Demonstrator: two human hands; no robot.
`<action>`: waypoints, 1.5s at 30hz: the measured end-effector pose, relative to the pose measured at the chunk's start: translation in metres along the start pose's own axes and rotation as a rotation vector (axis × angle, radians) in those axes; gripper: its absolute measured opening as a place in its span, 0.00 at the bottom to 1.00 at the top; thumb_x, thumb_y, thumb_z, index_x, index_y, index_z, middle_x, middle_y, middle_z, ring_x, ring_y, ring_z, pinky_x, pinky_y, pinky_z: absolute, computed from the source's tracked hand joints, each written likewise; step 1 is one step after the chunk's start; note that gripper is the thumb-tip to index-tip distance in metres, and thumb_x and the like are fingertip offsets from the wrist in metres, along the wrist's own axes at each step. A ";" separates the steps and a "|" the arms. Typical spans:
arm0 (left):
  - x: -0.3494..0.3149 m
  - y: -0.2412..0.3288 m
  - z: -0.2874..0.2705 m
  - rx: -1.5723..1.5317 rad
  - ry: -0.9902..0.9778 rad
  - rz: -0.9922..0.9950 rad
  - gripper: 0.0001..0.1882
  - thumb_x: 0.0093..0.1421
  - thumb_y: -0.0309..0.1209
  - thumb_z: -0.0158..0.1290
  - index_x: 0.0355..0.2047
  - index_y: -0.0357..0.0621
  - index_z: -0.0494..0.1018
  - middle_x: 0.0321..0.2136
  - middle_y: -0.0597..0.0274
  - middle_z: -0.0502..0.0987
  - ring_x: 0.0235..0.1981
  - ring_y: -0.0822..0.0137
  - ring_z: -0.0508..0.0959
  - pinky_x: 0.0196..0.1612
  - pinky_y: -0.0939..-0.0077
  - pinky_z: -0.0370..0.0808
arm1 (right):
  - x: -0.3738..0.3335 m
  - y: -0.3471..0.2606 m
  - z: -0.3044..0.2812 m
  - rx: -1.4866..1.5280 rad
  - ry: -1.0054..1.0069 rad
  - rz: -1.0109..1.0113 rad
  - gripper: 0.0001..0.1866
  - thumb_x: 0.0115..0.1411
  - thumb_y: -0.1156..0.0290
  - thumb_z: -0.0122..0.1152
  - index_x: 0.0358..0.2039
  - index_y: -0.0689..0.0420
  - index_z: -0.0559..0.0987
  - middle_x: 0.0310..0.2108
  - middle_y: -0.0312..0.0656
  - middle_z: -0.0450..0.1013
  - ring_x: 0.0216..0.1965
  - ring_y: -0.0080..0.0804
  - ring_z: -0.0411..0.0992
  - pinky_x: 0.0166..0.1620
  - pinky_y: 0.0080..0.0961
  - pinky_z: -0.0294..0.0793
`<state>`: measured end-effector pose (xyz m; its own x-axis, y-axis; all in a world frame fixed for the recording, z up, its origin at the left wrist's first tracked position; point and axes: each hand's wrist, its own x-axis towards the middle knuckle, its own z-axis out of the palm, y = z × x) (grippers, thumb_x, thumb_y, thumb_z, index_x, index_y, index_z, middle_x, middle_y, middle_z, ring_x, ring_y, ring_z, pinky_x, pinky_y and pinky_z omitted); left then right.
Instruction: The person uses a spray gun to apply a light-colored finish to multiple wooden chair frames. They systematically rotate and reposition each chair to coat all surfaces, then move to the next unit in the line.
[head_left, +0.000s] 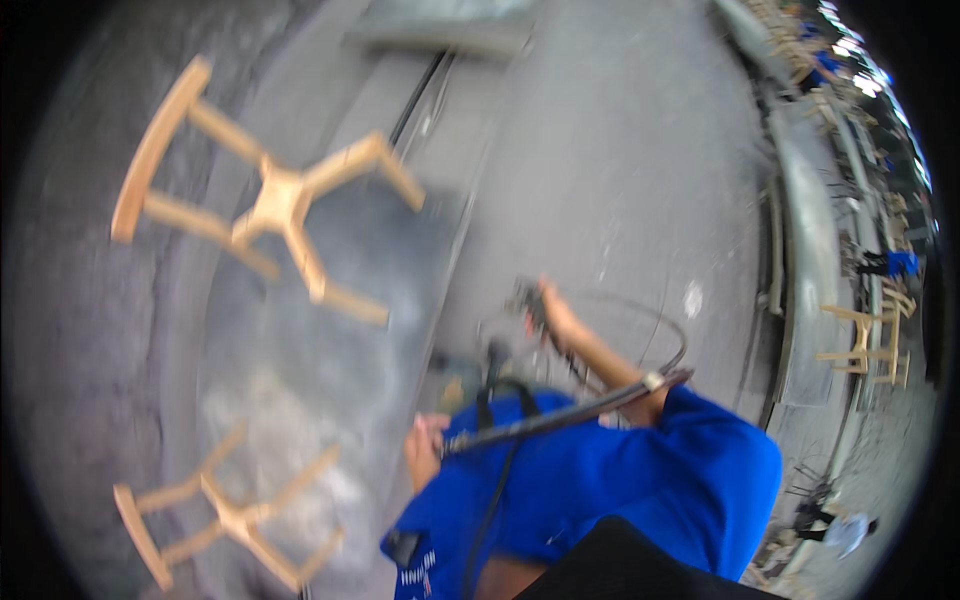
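Observation:
My right hand (560, 318) reaches forward at the middle, its fingers closed round a dark hand tool (530, 303) with thin cables or hoses hanging from it. Blur hides the tool's exact kind. Close to my waist is my left hand (424, 450), beside the end of a thick dark hose (550, 418) that crosses my front to the right forearm. Its fingers are smeared, so a grip on the hose cannot be confirmed. To the left stands a pale wooden chair frame (279, 203) with a curved top rail. A second wooden chair frame (233, 518) is nearer, at the lower left.
A grey metal sheet (330, 250) lies under the chair frames. Another flat metal panel (450, 30) is at the far edge. On the right are a long metal surface (808, 250), more wooden chair frames (868, 340) and a person in white (848, 535).

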<state>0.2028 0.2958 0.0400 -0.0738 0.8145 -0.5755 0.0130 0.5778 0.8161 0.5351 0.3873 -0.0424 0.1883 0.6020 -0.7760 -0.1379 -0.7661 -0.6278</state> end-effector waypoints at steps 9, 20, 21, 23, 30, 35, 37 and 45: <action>-0.061 -0.029 -0.031 0.078 0.000 -0.137 0.30 0.74 0.51 0.40 0.34 0.38 0.81 0.16 0.76 0.59 0.20 0.79 0.57 0.25 0.77 0.51 | -0.015 -0.005 0.072 0.652 -0.407 -0.150 0.47 0.65 0.30 0.19 0.45 0.62 0.75 0.24 0.39 0.69 0.25 0.32 0.71 0.16 0.22 0.56; -0.128 -0.087 -0.181 0.071 0.125 -0.155 0.32 0.74 0.53 0.38 0.34 0.37 0.80 0.14 0.77 0.57 0.18 0.80 0.54 0.24 0.75 0.49 | 0.042 0.120 0.197 0.578 0.043 -0.052 0.45 0.66 0.29 0.21 0.38 0.59 0.77 0.20 0.38 0.72 0.21 0.35 0.74 0.18 0.25 0.60; -0.132 -0.090 -0.190 0.045 0.142 -0.152 0.32 0.74 0.53 0.38 0.34 0.37 0.80 0.14 0.77 0.57 0.18 0.80 0.54 0.24 0.75 0.49 | 0.044 0.127 0.206 0.483 0.088 -0.068 0.44 0.67 0.31 0.23 0.38 0.60 0.77 0.20 0.39 0.73 0.21 0.35 0.74 0.20 0.28 0.62; -0.138 -0.103 -0.215 0.019 0.192 -0.182 0.32 0.74 0.53 0.38 0.34 0.37 0.79 0.13 0.77 0.57 0.17 0.80 0.54 0.23 0.76 0.49 | 0.043 0.144 0.228 0.282 0.181 -0.104 0.42 0.69 0.33 0.28 0.37 0.62 0.78 0.21 0.42 0.74 0.22 0.35 0.75 0.22 0.34 0.67; -0.151 -0.141 -0.281 -0.095 0.201 -0.161 0.33 0.75 0.53 0.37 0.34 0.36 0.79 0.13 0.77 0.58 0.17 0.80 0.55 0.24 0.76 0.49 | 0.004 0.111 0.325 -0.842 0.000 -0.565 0.42 0.68 0.33 0.36 0.47 0.64 0.79 0.36 0.58 0.80 0.43 0.54 0.79 0.48 0.45 0.76; -0.138 -0.176 -0.309 -0.179 0.216 -0.013 0.33 0.75 0.52 0.36 0.35 0.34 0.79 0.12 0.75 0.61 0.16 0.80 0.56 0.23 0.77 0.49 | -0.060 0.047 0.383 -1.264 -0.044 -0.688 0.41 0.67 0.32 0.38 0.49 0.62 0.79 0.40 0.57 0.80 0.47 0.57 0.77 0.51 0.49 0.74; -0.130 -0.189 -0.321 -0.256 0.185 0.017 0.33 0.76 0.51 0.35 0.36 0.33 0.79 0.10 0.75 0.61 0.15 0.80 0.56 0.23 0.78 0.49 | -0.086 0.024 0.391 -1.330 0.010 -0.749 0.40 0.68 0.33 0.39 0.47 0.62 0.79 0.39 0.57 0.80 0.46 0.57 0.77 0.50 0.49 0.74; -0.108 -0.215 -0.348 -0.435 0.117 0.039 0.34 0.75 0.52 0.35 0.37 0.32 0.79 0.09 0.74 0.61 0.13 0.80 0.55 0.20 0.77 0.49 | -0.178 -0.026 0.390 -1.228 0.276 -1.235 0.30 0.69 0.42 0.47 0.39 0.62 0.75 0.31 0.60 0.78 0.36 0.62 0.76 0.38 0.51 0.74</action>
<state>-0.1393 0.0659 -0.0547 -0.1945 0.8091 -0.5545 -0.4004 0.4506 0.7979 0.1262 0.3877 0.0885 -0.2305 0.9549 0.1872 0.9189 0.2769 -0.2810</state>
